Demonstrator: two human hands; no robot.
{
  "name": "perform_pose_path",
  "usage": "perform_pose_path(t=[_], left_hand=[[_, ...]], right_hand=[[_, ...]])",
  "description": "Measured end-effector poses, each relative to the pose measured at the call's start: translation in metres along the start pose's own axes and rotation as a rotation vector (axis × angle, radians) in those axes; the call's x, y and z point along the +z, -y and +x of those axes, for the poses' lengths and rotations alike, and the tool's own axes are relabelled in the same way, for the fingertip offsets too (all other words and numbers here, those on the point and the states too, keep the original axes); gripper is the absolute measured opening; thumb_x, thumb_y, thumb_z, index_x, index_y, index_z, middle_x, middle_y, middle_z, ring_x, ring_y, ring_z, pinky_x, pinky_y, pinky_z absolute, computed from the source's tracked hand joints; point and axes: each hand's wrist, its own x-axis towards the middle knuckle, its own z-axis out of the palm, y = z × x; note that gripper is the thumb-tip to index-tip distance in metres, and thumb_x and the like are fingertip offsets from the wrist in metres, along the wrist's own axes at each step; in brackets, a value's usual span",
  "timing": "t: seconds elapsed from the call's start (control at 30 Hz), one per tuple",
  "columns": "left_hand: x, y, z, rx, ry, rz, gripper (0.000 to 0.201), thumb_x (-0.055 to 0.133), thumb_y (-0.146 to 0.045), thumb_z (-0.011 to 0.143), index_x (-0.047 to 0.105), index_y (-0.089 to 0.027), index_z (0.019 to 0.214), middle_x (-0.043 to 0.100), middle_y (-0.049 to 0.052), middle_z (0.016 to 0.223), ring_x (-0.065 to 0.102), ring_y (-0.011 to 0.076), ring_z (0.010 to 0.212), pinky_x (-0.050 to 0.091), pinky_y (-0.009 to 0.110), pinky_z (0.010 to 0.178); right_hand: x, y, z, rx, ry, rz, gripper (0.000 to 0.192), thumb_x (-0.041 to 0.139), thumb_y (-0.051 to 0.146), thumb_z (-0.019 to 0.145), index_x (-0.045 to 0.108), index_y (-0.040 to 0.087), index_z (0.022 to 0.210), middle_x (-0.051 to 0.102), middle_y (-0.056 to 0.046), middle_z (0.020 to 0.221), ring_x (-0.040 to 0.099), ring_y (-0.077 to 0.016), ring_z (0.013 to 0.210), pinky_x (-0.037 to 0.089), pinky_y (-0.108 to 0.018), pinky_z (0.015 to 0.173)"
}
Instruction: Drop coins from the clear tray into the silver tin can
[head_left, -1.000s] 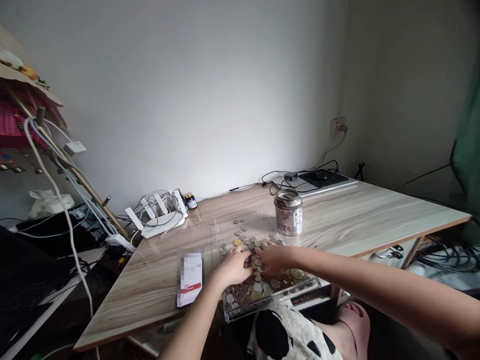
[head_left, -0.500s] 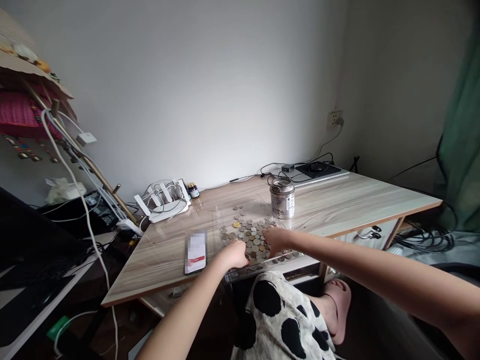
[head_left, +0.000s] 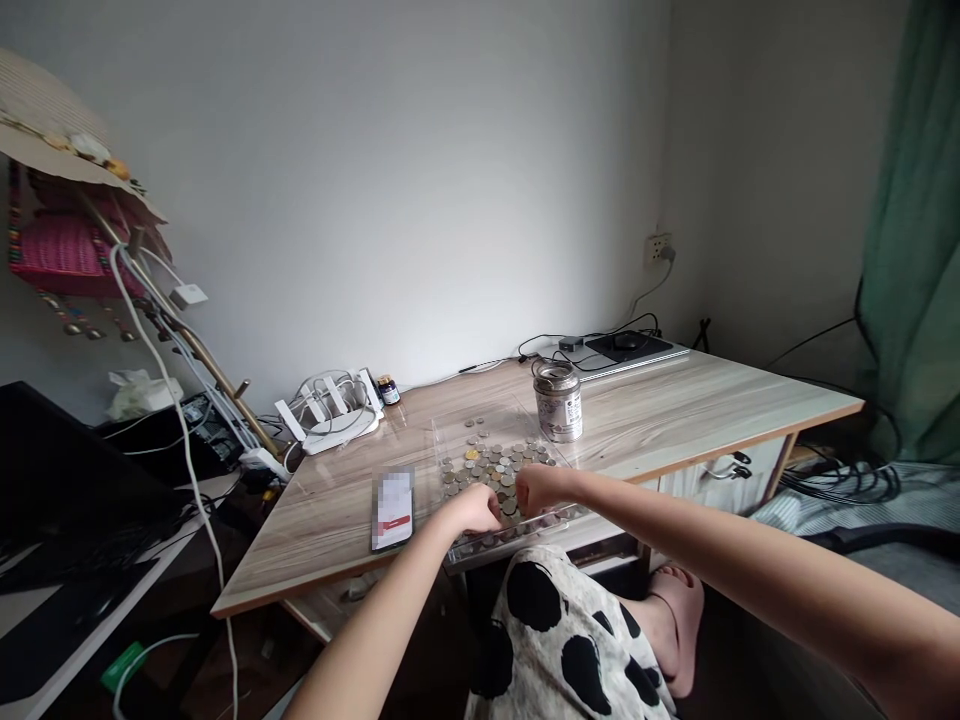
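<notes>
A clear plastic tray (head_left: 442, 440) lies at the desk's front edge with many loose coins (head_left: 501, 468) spread in it, most silvery and some yellowish. My left hand (head_left: 478, 508) is over the tray's near left part, fingers curled down among the coins. Close to its right, my right hand (head_left: 541, 488) is also closed, its fingertips pointing down at the coins. Whatever either hand pinches is hidden behind the fingers. Just behind the tray, on the right, stands a printed tin can (head_left: 559, 408) with a metal rim.
Left of the tray lies a phone (head_left: 394, 510), its screen lit. A white router (head_left: 337, 425) with cables and a small dark jar (head_left: 388, 390) stand at the back left. A laptop (head_left: 637, 352) with a mouse on top sits at the back right. My knee is below the desk edge.
My right hand has moved slightly left and nearer to me, closer to my left hand, and its fingers are more curled. My left hand has shifted a little right. The view has tilted slightly.
</notes>
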Motion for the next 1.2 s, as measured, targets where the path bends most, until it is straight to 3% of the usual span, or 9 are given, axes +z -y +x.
perform_pose_path(t=[0.1, 0.3, 0.63, 0.77, 0.87, 0.93, 1.03, 1.2], left_hand=[[0.0, 0.001, 0.002, -0.046, 0.045, -0.059, 0.017, 0.064, -0.005, 0.043, 0.056, -0.02, 0.047, 0.052, 0.0, 0.045, 0.061, 0.025, 0.061, 0.048, 0.041, 0.067], [0.003, 0.002, 0.005, -0.188, -0.047, -0.235, 0.02, 0.064, -0.003, 0.042, 0.056, -0.019, 0.05, 0.056, 0.001, 0.047, 0.06, 0.0261, 0.049, 0.049, 0.047, 0.06], [0.006, 0.008, -0.014, -0.205, -0.005, -0.531, 0.011, 0.058, -0.004, 0.058, 0.06, -0.015, 0.061, 0.058, 0.002, 0.056, 0.057, 0.0131, 0.052, 0.048, 0.027, 0.056], [0.005, 0.003, -0.012, -0.222, -0.114, -0.88, 0.008, 0.051, -0.017, 0.074, 0.057, -0.014, 0.07, 0.059, 0.003, 0.063, 0.054, 0.0107, 0.052, 0.045, 0.024, 0.053], [0.003, -0.006, -0.003, -0.241, -0.249, -1.302, 0.024, 0.037, -0.03, 0.084, 0.054, -0.014, 0.078, 0.057, 0.004, 0.067, 0.053, 0.0122, 0.053, 0.046, 0.028, 0.056], [0.005, -0.013, 0.004, -0.186, -0.248, -1.549, 0.035, 0.027, -0.035, 0.086, 0.053, -0.014, 0.079, 0.056, 0.006, 0.067, 0.054, 0.0156, 0.056, 0.047, 0.033, 0.058], [0.015, -0.023, 0.013, -0.096, -0.223, -1.778, 0.037, 0.024, -0.034, 0.087, 0.053, -0.013, 0.076, 0.057, 0.009, 0.068, 0.056, 0.0194, 0.062, 0.048, 0.036, 0.059], [0.035, -0.028, 0.026, -0.155, -0.306, -1.906, 0.025, 0.03, -0.017, 0.083, 0.05, -0.014, 0.069, 0.056, 0.007, 0.063, 0.056, 0.0159, 0.058, 0.05, 0.033, 0.06]], right_hand=[[0.001, 0.002, 0.004, -0.026, 0.022, 0.074, 0.026, 0.064, 0.011, 0.052, 0.068, 0.013, 0.077, 0.061, 0.0, 0.064, 0.056, -0.0122, 0.058, 0.043, -0.02, 0.051], [0.006, 0.004, 0.015, 0.003, 0.168, 0.41, 0.016, 0.065, 0.012, 0.053, 0.066, 0.014, 0.069, 0.056, 0.005, 0.05, 0.055, -0.0095, 0.051, 0.046, -0.02, 0.053], [0.018, 0.015, 0.015, -0.033, 0.151, 0.612, 0.01, 0.066, 0.009, 0.049, 0.058, 0.012, 0.055, 0.054, 0.006, 0.043, 0.051, -0.0076, 0.043, 0.043, -0.016, 0.045], [0.01, 0.007, 0.019, -0.084, 0.065, 0.752, 0.012, 0.064, 0.01, 0.051, 0.061, 0.011, 0.063, 0.06, 0.003, 0.053, 0.055, -0.0079, 0.049, 0.047, -0.017, 0.05], [-0.006, 0.009, 0.021, -0.161, -0.069, 0.84, 0.015, 0.063, 0.011, 0.055, 0.061, 0.009, 0.069, 0.062, 0.0, 0.06, 0.057, -0.0088, 0.054, 0.048, -0.018, 0.055], [-0.016, 0.014, 0.021, -0.175, -0.144, 0.872, 0.014, 0.06, 0.01, 0.058, 0.059, 0.009, 0.072, 0.06, -0.001, 0.06, 0.057, -0.0095, 0.054, 0.049, -0.019, 0.056], [-0.023, 0.021, 0.019, -0.122, -0.209, 0.742, 0.014, 0.055, 0.009, 0.06, 0.06, 0.011, 0.073, 0.058, 0.0, 0.056, 0.054, -0.0096, 0.049, 0.046, -0.019, 0.049], [-0.019, 0.022, 0.008, -0.077, -0.406, 0.279, 0.012, 0.056, 0.013, 0.062, 0.063, 0.012, 0.072, 0.063, -0.003, 0.067, 0.055, -0.0108, 0.055, 0.04, -0.017, 0.047]])
